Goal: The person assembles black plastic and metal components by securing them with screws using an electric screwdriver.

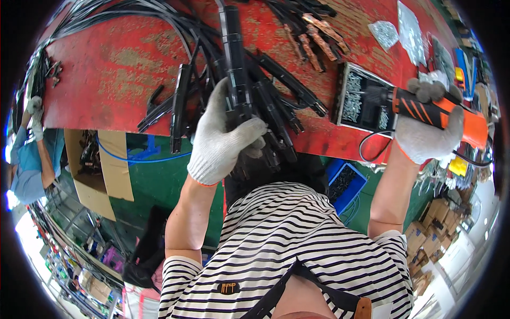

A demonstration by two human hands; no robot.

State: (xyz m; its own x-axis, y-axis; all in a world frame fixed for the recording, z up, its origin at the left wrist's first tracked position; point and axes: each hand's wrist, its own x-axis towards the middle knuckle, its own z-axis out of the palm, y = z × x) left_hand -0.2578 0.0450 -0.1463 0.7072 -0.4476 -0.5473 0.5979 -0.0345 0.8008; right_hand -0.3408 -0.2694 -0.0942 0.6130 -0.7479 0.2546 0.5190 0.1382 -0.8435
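The gloved left hand (220,135) is clamped around a long black handle-shaped part (234,58), which lies on the worn red table (106,69) amid a heap of similar black parts (276,101). To the right of that heap, the gloved right hand (427,133) grips an orange-and-black power screwdriver (425,109), its tip over a small black tray of screws (358,98). Past the tray, clear bags (398,32) lie near the table's far edge.

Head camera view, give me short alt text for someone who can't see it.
A person's gloved left hand grips a long black clamp handle over a worn red workbench, while the gloved right hand holds an orange and black power screwdriver. More black handles are piled on the bench beside a tray of screws.
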